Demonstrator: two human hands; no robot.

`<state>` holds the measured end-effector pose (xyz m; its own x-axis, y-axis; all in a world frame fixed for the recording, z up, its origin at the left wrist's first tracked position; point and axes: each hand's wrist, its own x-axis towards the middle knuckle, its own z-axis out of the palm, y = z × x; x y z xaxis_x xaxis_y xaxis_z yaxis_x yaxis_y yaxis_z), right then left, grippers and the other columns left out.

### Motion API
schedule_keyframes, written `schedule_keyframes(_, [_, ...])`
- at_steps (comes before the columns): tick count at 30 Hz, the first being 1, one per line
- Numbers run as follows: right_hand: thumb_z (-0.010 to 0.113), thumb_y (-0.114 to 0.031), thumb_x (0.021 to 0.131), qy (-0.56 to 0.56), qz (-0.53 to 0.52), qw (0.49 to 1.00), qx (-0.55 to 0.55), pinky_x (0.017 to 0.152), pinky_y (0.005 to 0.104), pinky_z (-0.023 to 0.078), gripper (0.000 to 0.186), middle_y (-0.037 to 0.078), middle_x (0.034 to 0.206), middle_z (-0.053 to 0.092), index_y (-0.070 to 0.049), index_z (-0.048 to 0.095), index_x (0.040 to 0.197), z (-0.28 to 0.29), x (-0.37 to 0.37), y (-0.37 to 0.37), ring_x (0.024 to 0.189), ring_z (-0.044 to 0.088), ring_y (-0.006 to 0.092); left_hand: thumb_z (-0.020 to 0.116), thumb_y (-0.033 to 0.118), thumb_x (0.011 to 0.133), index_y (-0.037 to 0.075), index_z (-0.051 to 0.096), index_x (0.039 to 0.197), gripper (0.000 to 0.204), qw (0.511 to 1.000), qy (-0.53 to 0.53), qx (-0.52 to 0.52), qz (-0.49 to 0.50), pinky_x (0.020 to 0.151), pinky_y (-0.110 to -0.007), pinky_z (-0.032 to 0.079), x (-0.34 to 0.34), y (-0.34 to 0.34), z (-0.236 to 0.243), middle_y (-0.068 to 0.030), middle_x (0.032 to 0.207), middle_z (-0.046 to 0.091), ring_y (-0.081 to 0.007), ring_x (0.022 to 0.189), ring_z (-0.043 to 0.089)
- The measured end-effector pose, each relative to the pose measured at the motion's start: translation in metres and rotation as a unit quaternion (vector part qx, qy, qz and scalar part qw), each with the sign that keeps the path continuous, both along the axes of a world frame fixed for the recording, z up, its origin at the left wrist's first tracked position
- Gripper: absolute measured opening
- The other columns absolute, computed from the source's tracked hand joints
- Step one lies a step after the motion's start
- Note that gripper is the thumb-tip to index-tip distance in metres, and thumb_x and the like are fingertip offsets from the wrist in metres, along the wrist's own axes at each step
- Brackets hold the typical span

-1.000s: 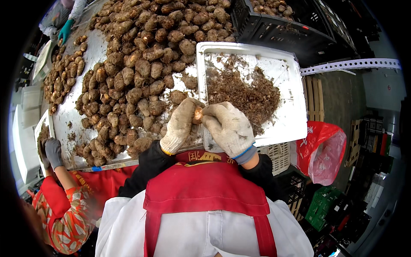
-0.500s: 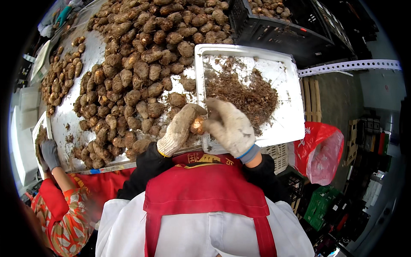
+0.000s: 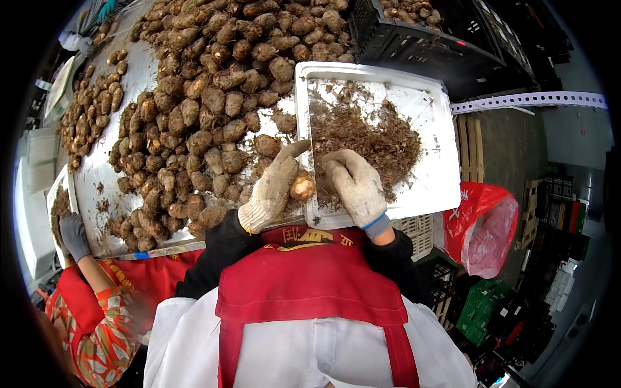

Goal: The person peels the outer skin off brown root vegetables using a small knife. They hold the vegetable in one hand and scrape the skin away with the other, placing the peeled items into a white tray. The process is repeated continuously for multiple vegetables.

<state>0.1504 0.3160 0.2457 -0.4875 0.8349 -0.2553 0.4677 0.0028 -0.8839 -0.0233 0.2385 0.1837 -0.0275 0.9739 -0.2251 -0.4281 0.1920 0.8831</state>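
Note:
My left hand (image 3: pixel 273 187), in a dirty pale knit glove, holds a taro corm (image 3: pixel 302 188) against the near left rim of a white foam tray (image 3: pixel 435 184). Its forefinger is stretched out over the rim, and the corm's exposed end looks pale orange. My right hand (image 3: pixel 357 186), gloved alike with a blue cuff, is over the tray just right of the corm. Its fingers are curled together; what they hold, if anything, is hidden. Brown fibrous peelings (image 3: pixel 369 139) lie in the tray beyond that hand. A big heap of hairy brown taros (image 3: pixel 213 100) spreads to the left.
A metal table (image 3: pixel 97 216) bears the heap and a smaller pile of taros (image 3: pixel 97 107). At the left, a co-worker's grey-gloved hand (image 3: pixel 74 233) touches another white tray. Black crates (image 3: pixel 420 55) stand at the far right; a red plastic bag (image 3: pixel 482 226) hangs right of my tray.
My right hand has drawn back from the corm, nearer to me and over the tray, its fingers curling in. My left forefinger has straightened, showing more of the corm.

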Motion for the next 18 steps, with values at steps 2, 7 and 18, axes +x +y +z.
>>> schedule_keyframes(2, [0.056,-0.016,0.091,0.023,0.047,0.998,0.026,0.085,0.0399,0.054,0.03,0.018,0.105,0.066,-0.001,0.065,0.116,0.007,0.001,0.0,0.094,0.066,0.034,0.044,0.026,0.106,0.0,0.037,0.148,0.051,0.999,0.018,0.026,-0.007,0.093,-0.027,0.049,0.0,0.001,-0.006,-0.0132,0.137,0.051,-0.0165,0.111,0.056])
schedule_keyframes(7, [0.06,-0.013,0.089,-0.048,0.218,0.919,0.325,0.085,0.0394,0.053,0.016,0.012,0.107,0.063,-0.002,0.066,0.098,-0.016,0.002,-0.006,0.103,0.061,0.0307,0.049,0.015,0.101,-0.001,0.039,0.147,0.05,0.996,0.062,-0.038,-0.045,0.096,-0.028,0.051,-0.002,-0.005,-0.025,-0.0114,0.14,0.052,-0.0203,0.118,0.057])
schedule_keyframes(18, [0.054,-0.02,0.093,0.044,0.019,0.995,-0.084,0.087,0.0419,0.053,0.026,0.018,0.103,0.066,-0.004,0.066,0.11,0.015,0.004,0.0,0.096,0.065,0.0337,0.051,0.045,0.102,-0.001,0.025,0.154,0.073,0.994,0.08,0.072,-0.038,0.109,-0.036,0.043,-0.004,-0.005,-0.029,-0.0165,0.155,0.035,-0.0227,0.133,0.045])
